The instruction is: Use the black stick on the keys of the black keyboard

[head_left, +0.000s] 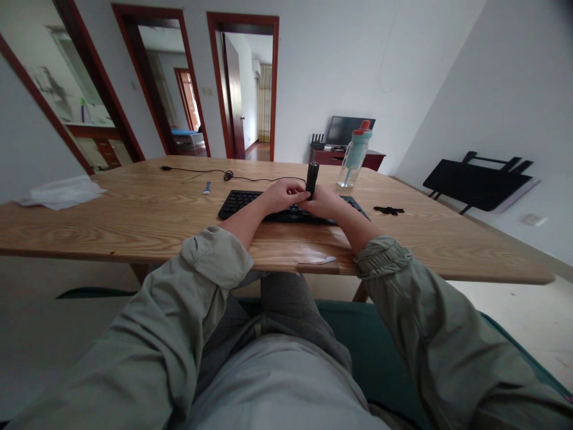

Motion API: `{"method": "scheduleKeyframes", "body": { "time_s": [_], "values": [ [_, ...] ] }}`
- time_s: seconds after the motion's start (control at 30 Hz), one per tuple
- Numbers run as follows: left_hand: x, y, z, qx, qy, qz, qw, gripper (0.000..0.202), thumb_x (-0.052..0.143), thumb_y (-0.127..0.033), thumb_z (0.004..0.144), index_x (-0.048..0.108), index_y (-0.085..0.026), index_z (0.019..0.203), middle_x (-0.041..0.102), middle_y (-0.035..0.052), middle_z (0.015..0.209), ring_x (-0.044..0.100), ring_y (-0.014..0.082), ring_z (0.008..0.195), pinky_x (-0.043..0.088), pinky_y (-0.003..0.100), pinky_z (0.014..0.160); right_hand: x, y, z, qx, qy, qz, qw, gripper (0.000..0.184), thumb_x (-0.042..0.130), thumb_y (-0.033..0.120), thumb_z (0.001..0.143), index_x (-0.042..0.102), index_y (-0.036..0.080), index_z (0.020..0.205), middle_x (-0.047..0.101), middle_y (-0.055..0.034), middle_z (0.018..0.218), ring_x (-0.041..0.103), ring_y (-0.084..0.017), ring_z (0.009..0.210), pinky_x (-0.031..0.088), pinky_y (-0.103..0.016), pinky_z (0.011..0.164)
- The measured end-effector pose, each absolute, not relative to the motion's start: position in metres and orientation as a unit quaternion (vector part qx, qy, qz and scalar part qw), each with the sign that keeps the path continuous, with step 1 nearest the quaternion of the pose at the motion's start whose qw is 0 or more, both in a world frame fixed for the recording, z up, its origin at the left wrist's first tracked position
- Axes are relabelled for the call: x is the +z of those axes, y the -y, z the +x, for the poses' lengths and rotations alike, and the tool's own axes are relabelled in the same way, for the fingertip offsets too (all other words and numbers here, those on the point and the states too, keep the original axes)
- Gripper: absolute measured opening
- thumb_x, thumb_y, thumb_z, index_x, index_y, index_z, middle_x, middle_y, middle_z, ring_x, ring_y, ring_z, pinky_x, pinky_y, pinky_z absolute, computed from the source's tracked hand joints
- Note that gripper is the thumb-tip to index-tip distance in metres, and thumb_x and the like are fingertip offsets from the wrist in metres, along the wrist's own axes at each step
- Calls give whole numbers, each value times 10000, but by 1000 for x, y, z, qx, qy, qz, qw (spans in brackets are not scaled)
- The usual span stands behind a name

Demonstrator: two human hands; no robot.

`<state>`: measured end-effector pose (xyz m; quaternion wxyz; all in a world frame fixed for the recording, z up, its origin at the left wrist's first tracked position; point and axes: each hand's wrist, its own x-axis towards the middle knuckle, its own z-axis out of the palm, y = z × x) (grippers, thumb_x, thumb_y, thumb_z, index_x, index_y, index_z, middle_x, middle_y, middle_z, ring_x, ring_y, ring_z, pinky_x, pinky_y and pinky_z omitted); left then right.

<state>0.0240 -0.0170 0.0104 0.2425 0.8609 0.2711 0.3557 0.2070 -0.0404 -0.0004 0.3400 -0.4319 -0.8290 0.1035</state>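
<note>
Black cylinder: slim, smooth and rounded, dark with a faint sheen.
Long axis: close to vertical, upper end pointing up and tipped slightly right.
Place: over the middle of the black, ridged-looking keyboard; whether they touch is hidden.
Right hand: fingers closed about the lower end.
Left hand: fingers bunched narrow beside that end; exact grip unclear.
Tabletop: pale wood, wavy grain.

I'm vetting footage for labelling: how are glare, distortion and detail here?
Head view, near side: pale sheen by the front edge of the table; head view, left: the leftmost door frame leans, likely wide-angle distortion; head view, centre: the black cylinder shows little surface detail.
</note>
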Motion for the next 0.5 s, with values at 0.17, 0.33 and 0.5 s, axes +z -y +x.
{"method": "scheduleKeyframes", "body": {
  "time_s": [0.17,0.33,0.5],
  "values": [
    [7,14,24,361,-250,866,238,286,713,-413,876,769,-136,920,685,10,724,576,147,691,463,279,695,-3,38,207,90,837,-421,337,340,651,192,831,760,193,1153,788,-99,1167,706,-298,1095,549,-441,1006],
    [5,12,25,375,-252,862,232,261,737,-403,867,762,-146,910,685,13,734,581,146,687,480,281,689,-4,34,207,82,841,-410,344,347,631,186,827,753,183,1151,786,-100,1180,710,-296,1100,565,-452,1018],
    [14,13,42,495,-249,800,230,277,741,-356,873,724,-157,1064,728,39,907,621,142,757,505,273,719,-7,30,210,85,828,-424,357,548,659,194,798,673,162,1345,729,-136,1327,655,-333,1258,513,-492,1122]
  ]
}}
